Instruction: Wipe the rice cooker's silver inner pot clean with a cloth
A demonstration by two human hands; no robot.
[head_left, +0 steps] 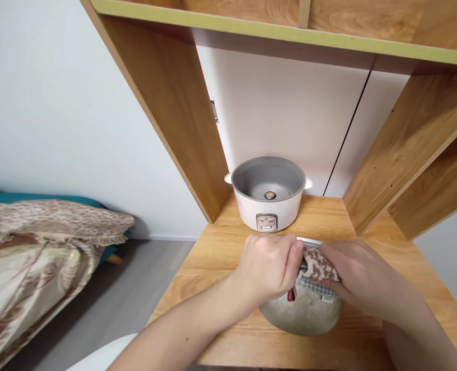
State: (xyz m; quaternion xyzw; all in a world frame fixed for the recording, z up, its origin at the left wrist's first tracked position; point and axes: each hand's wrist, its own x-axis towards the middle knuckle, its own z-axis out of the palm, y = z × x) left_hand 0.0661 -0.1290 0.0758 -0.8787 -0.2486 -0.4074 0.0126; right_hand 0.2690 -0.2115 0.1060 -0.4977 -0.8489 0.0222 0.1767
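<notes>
A dull metal inner pot (pixel 301 315) is tilted over the front of the wooden desk, its outer bottom facing me. My left hand (pixel 269 264) is closed on the pot's rim at the left, thumb along the edge. On the right, my right hand (pixel 361 273) grips a brown-and-white patterned cloth (pixel 321 265) pressed over the rim; its fingertips are hidden. A small red tag shows below the left thumb. Just behind the pot stands a white rice cooker body (pixel 247 208), lidless, with a grey inside and a heating button at its bottom.
Wooden panels (pixel 166 103) flank the desk (pixel 197 268), and a shelf (pixel 270 31) with a yellow-green edge crosses above. To the left, a teal seat (pixel 50 197) lies under patterned covers. A white curved edge (pixel 104 353) shows at the bottom left.
</notes>
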